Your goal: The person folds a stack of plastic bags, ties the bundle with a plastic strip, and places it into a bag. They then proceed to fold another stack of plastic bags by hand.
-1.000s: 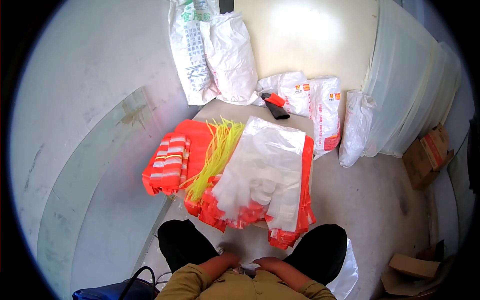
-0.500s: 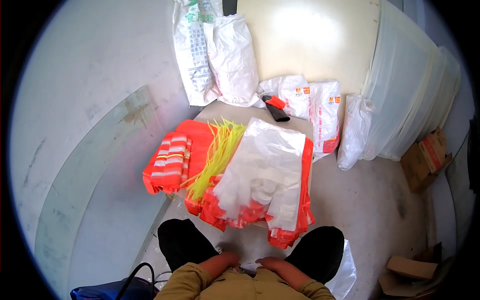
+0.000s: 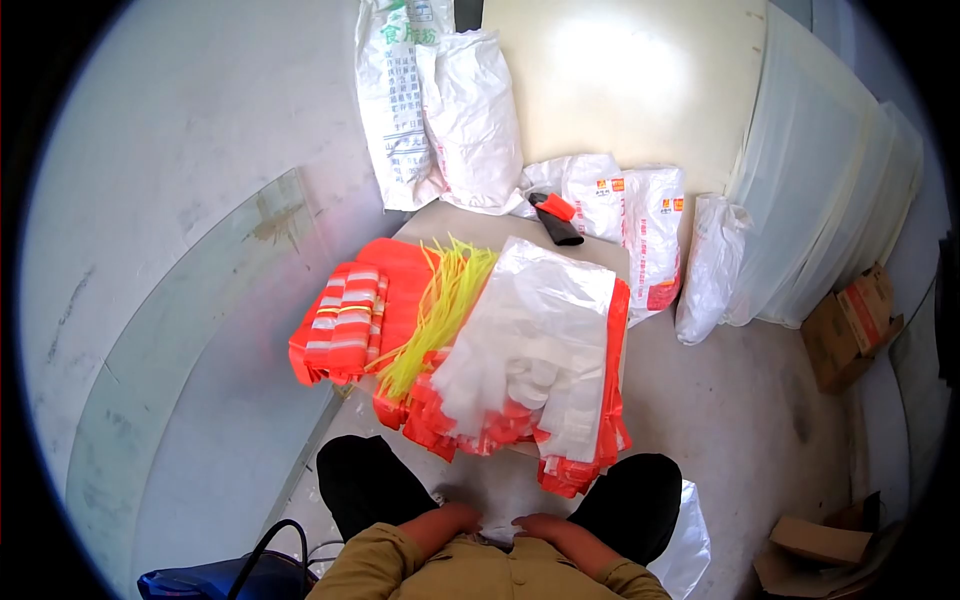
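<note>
My left hand point(image 3: 461, 516) rests in my lap against the inner thigh, its fingers mostly out of sight. Opposite it, my right hand point(image 3: 536, 524) lies by the other thigh, its fingers also too hidden to read. Neither hand touches the goods in front of my knees. There, a stack of clear and red plastic bags point(image 3: 530, 350) covers the near right part of a low table point(image 3: 445, 222). Thin yellow ties point(image 3: 437, 310) lie in a loose bunch along its left side. Farther left sits a folded red-and-white striped bundle point(image 3: 345, 322), with a yellow tie around it.
White sacks point(image 3: 475, 120) stand behind the table, beside a pale board point(image 3: 630, 90). A black-and-red object point(image 3: 558, 220) lies at the table's back edge. Cardboard boxes point(image 3: 850, 325) are on the right, a glass sheet point(image 3: 190, 330) leans left, and a blue bag point(image 3: 220, 580) sits lower left.
The view has shifted slightly, so the table and sacks appear a little farther right. Both hands stay in my lap, and nothing on the table has visibly moved.
</note>
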Tool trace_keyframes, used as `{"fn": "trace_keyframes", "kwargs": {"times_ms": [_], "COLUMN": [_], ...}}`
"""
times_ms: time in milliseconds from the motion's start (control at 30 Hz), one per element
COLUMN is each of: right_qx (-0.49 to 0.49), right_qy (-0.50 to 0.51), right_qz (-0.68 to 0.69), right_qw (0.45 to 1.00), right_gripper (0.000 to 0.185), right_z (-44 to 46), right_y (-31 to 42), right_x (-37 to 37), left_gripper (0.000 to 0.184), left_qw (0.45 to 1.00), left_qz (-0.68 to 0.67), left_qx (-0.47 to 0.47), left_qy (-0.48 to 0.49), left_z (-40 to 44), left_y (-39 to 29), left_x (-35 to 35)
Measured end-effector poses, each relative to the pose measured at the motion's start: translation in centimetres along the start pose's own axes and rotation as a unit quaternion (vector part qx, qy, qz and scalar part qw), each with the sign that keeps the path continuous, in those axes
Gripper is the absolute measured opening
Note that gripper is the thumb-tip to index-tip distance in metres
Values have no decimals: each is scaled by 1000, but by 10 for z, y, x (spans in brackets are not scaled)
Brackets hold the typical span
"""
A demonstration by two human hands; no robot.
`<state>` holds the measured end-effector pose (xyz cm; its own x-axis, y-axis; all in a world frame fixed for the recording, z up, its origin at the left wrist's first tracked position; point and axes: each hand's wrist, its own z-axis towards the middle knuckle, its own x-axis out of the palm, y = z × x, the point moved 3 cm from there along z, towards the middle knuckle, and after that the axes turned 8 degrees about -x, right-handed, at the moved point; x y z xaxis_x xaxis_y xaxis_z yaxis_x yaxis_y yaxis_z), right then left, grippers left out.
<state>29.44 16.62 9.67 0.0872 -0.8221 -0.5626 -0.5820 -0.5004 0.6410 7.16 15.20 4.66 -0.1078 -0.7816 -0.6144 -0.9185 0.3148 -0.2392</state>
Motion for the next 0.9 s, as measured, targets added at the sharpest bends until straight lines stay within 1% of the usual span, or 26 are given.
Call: {"fn": "trace_keyframes", "kwargs": {"times_ms": [67, 133, 267, 367, 567, 767, 900], "right_qx": [-5, -8, -34, -27, -9, -10, -26], "right_qy": [-10, -27, -51, -36, -26, -51, -66], "right_qz": [4, 2, 12, 10, -1, 8, 8], "right_qw": [1000, 1000, 998, 999, 1000, 999, 997], "right_gripper": [59, 58, 55, 54, 54, 56, 56], "right_z": [1, 9, 8, 5, 1, 2, 7], "right_y": [-2, -16, -12, -4, 5, -6, -9], "right_x": [2, 13, 8, 3, -2, 5, 5], "left_gripper": [45, 44, 43, 43, 43, 42, 42], "left_qw": [1000, 1000, 1000, 1000, 999, 999, 1000], "left_qz": [-16, -14, -8, -19, -30, -28, -18], "left_qx": [-3, -7, -13, -20, -17, -12, -3], "left_qy": [-17, -11, 6, 8, -18, -32, -23], "left_z": [1, 9, 6, 6, 11, 12, 2], "left_y": [2, 4, 0, 0, 6, 5, 0], "left_x": [2, 7, 2, 2, 10, 11, 0]}}
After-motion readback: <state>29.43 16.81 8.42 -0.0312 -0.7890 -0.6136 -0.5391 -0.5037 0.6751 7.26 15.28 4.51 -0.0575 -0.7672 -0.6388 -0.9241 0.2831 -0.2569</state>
